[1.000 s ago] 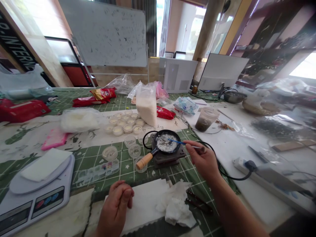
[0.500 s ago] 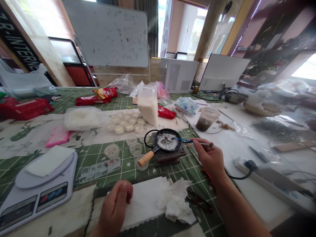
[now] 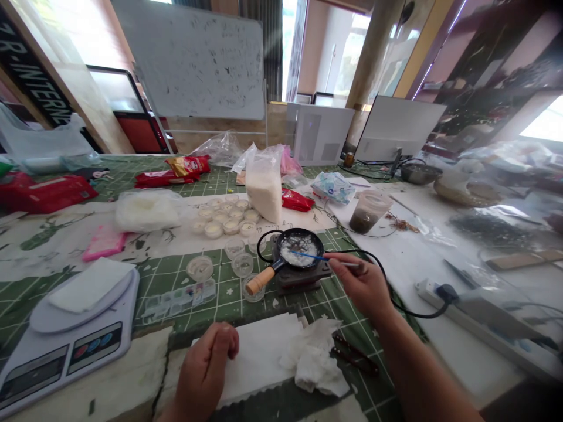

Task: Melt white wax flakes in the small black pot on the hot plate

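My right hand (image 3: 363, 287) pinches a thin blue stirring stick (image 3: 314, 257) whose tip lies in the white, partly melted stuff inside a small black pan (image 3: 299, 249). The pan has a wooden handle (image 3: 258, 281) and sits on a small dark heater plate (image 3: 303, 276) with a black cord. My left hand (image 3: 206, 366) rests near the table's front edge, fingers curled loosely on a white paper sheet (image 3: 259, 360), and I see nothing in it.
Several small clear cups (image 3: 226, 220) stand behind and left of the pan. A bag of white granules (image 3: 264, 187), a digital scale (image 3: 65, 328), crumpled tissue (image 3: 314, 357), a cup of dark bits (image 3: 367, 212) and a power strip (image 3: 444, 293) surround the green grid mat.
The stick's tip has swept from the pan's right side toward its left, and my right hand has dropped slightly. My left hand stays put.
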The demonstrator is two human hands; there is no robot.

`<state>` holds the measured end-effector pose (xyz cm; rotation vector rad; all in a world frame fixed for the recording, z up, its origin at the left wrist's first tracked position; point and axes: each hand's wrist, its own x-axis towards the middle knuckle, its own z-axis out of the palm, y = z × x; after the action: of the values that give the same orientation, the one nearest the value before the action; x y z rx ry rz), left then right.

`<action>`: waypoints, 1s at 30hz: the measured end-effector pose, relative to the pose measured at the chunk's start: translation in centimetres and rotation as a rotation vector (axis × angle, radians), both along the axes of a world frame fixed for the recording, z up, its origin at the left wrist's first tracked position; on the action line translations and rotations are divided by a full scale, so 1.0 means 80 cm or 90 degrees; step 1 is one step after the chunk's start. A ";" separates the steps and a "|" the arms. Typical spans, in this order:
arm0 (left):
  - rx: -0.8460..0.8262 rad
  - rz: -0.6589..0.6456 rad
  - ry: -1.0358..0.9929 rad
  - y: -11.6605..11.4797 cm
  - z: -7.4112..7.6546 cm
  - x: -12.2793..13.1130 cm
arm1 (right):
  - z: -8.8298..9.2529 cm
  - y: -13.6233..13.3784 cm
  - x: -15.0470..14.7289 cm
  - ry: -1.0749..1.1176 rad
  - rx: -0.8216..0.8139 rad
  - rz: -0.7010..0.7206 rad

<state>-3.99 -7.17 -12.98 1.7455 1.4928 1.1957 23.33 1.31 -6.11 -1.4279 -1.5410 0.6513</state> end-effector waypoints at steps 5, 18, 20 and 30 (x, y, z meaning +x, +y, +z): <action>0.074 0.023 0.068 0.006 0.008 -0.008 | 0.002 -0.002 -0.002 -0.004 0.010 -0.013; -0.075 0.021 0.468 0.064 0.141 0.022 | -0.001 -0.004 0.000 -0.051 0.050 -0.071; -0.141 -0.021 0.505 0.075 0.150 0.033 | 0.000 -0.004 -0.001 -0.048 0.051 -0.082; -0.166 -0.068 0.508 0.097 0.145 0.032 | -0.004 -0.001 -0.005 -0.025 0.026 -0.016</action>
<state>-1.42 0.63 -1.39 2.1901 1.8331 0.2011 22.90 1.20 -6.45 -1.4353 -1.5556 0.5770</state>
